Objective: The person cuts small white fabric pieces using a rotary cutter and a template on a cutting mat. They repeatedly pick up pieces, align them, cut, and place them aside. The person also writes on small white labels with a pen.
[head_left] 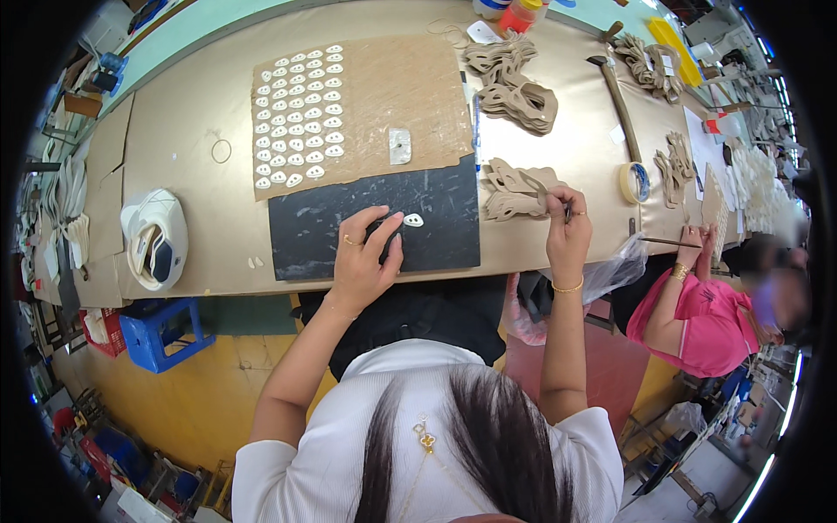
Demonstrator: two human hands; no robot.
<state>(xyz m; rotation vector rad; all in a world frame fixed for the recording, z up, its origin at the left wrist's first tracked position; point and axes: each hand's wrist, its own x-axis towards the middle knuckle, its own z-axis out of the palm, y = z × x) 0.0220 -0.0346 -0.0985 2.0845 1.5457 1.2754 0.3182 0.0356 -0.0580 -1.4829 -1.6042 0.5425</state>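
Observation:
My left hand [370, 257] is over the black board [349, 213] with its fingers apart. Just beyond its fingertips, a small white two-holed piece [413, 220] lies on the board. On the right, my right hand [568, 225] has its fingers pinched together at the edge of a pile of beige cut-out pieces [516, 187]. One beige piece appears to be between those fingertips, though they partly hide it. Behind the black board, a brown sheet [375, 96] carries rows of similar white two-holed pieces [296, 113] on its left side, and a small metal plate [399, 146].
More beige piles [519, 100] lie farther back. To the right are a hammer [617, 109], a tape roll [634, 183] and a clear plastic bag [615, 268]. A white shoe [155, 237] stands at left, above a blue stool [161, 331]. A co-worker in pink [697, 327] works at right.

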